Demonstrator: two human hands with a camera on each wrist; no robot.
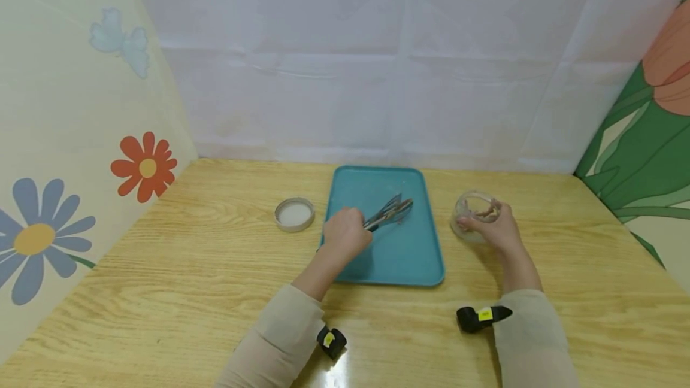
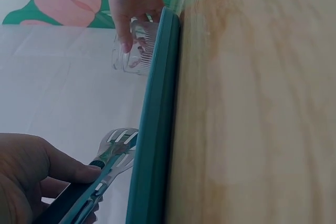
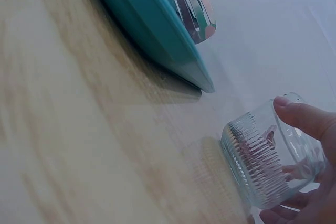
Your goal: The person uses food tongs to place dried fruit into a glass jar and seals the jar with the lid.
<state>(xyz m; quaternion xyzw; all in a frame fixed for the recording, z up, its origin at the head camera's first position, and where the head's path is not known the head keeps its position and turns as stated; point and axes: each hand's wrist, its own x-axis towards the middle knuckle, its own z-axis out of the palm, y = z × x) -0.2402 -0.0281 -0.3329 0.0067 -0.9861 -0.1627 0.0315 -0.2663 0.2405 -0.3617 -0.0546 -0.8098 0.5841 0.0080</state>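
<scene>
My left hand (image 1: 347, 235) grips the dark handles of metal tongs (image 1: 389, 211), whose slotted heads hang over the blue tray (image 1: 383, 262). In the left wrist view the thumb presses along the handle of the tongs (image 2: 113, 156). To the right of the tray, my right hand (image 1: 498, 229) holds a clear glass jar (image 1: 468, 233) by its rim, thumb on the near side. Ribbed glass shows on the lower wall of the jar (image 3: 252, 156) in the right wrist view, with small reddish-brown pieces inside. Whether the tong heads hold or touch anything cannot be made out.
A round lid (image 1: 294, 214), pale inside, lies on the wooden table (image 1: 188, 268) left of the tray. White cloth (image 1: 302, 76) hangs behind the table. Floral panels stand at both sides. Black cameras (image 1: 474, 319) are strapped at both wrists.
</scene>
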